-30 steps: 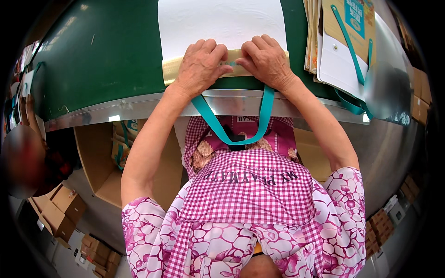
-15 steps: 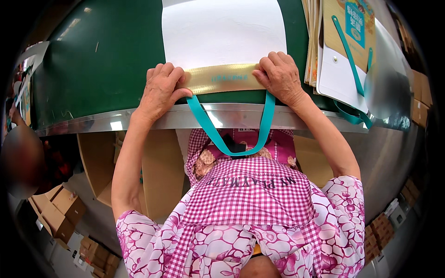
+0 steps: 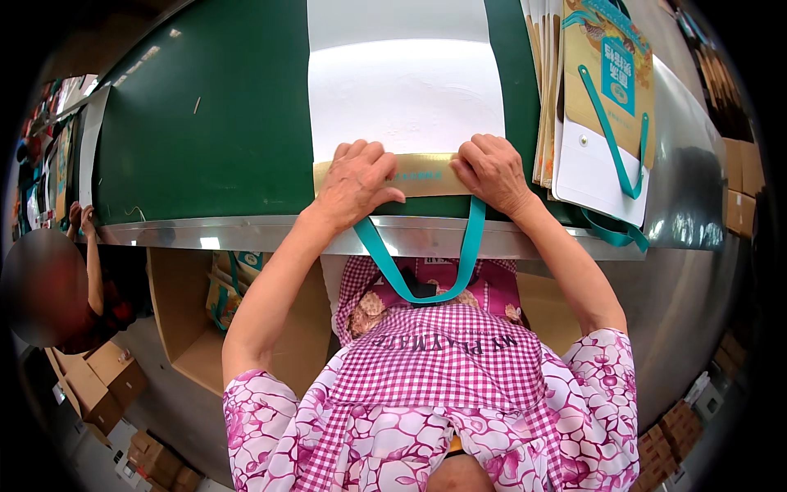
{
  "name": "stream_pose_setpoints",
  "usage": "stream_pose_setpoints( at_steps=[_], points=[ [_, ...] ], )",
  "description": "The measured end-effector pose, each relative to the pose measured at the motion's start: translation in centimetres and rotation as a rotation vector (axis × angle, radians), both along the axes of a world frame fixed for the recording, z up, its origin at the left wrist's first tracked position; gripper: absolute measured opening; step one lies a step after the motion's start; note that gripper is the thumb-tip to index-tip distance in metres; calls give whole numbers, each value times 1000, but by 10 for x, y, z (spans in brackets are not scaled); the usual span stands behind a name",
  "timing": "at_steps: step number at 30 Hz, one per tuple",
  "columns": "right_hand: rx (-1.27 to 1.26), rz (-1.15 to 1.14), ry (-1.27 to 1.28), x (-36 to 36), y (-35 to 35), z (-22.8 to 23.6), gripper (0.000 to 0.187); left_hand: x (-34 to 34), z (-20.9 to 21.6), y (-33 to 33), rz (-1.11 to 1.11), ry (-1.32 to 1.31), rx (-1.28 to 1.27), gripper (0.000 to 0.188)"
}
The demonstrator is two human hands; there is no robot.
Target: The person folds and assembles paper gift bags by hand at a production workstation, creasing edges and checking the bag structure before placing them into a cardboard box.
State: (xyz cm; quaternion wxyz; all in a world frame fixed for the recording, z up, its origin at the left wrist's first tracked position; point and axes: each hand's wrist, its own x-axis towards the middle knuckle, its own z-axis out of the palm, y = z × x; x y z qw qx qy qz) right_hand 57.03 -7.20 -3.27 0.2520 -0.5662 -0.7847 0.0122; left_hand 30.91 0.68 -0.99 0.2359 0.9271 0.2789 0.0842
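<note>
A large white paper sheet (image 3: 406, 98) lies on the green table, creased across its upper part. Along its near edge runs a shiny gold flap (image 3: 422, 176) with small teal print. From that flap a teal ribbon handle (image 3: 418, 297) loops down over the table edge. My left hand (image 3: 354, 187) presses on the left part of the flap, fingers curled and thumb sticking out to the right. At its right end my right hand (image 3: 496, 174) grips the flap, fingers bent over it and thumb tucked in. Both hands' fingertips are partly hidden.
To the right stand stacked gold-and-white paper bags (image 3: 602, 156) with teal handles. A metal strip (image 3: 270, 232) edges the green table (image 3: 205, 139). Below it, an open cardboard box (image 3: 184, 328) holds bags. A co-worker's hand (image 3: 86, 220) shows at far left.
My left hand has shifted right from the flap's left end onto the flap, its thumb now pointing right. My right hand keeps its hold. The sheet sits lower in view.
</note>
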Motion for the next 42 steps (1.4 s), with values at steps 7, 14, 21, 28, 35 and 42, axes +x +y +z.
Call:
stream_pose_setpoints(
  at_steps=[7, 14, 21, 28, 35, 42],
  points=[
    [-164, 56, 11, 1, -23, 23, 46, -35, 19, -10, 97, 64, 131, 56],
    [-176, 4, -104, -9, -18, 32, 37, -30, 17, -5, -46, 29, 484, 15],
    [-98, 58, -146, -5, -24, 69, 25, -31, 61, -15, -1, -96, 536, 22],
    [-171, 30, -176, 22, -75, 128, 27, -35, 126, -29, -33, -379, -318, 24],
    [-174, 40, -155, 40, -117, 146, 31, -55, -46, 124, 908, -308, -25, 48],
    [-229, -68, -114, 51, -139, 150, 24, -4, -13, 185, 1114, -284, -593, 41]
  ],
)
